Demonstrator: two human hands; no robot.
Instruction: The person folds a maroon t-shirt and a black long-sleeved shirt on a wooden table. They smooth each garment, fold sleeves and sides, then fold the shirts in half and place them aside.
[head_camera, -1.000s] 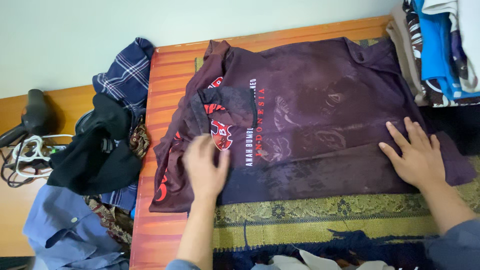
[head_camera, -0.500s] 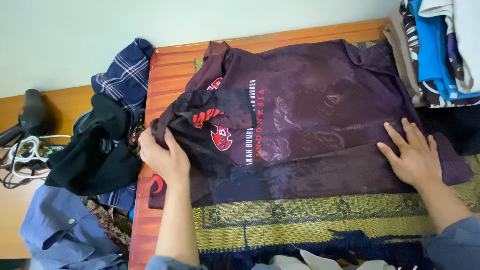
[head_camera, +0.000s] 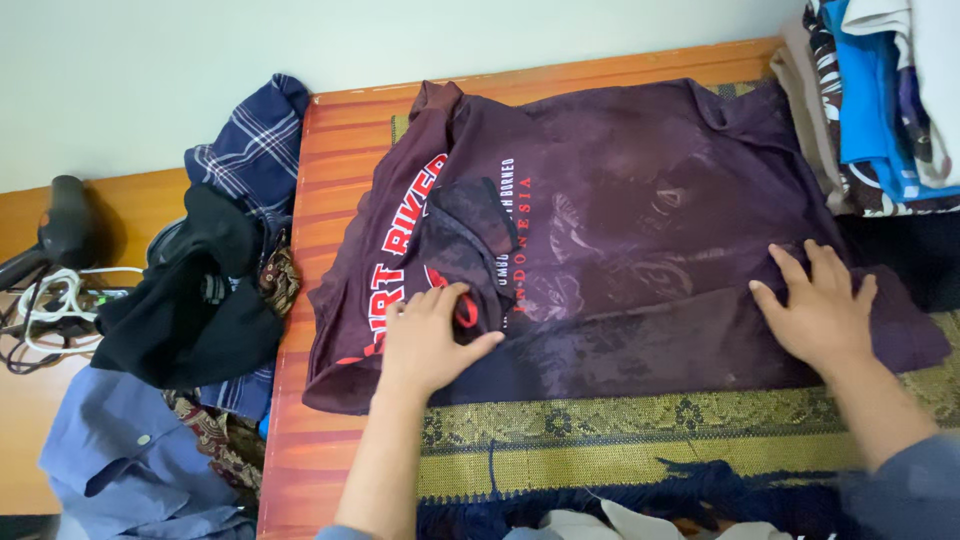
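A dark maroon shirt (head_camera: 640, 230) with red lettering lies spread on a woven mat (head_camera: 640, 440) over an orange wooden surface (head_camera: 330, 170). The left hand (head_camera: 430, 340), at 7 o'clock on the shirt, rests on the folded-in sleeve, thumb and fingers seemingly pinching a fold. The right hand (head_camera: 820, 310), at 4 o'clock, presses flat with fingers spread. A clothes pile (head_camera: 200, 300) lies at 9 o'clock.
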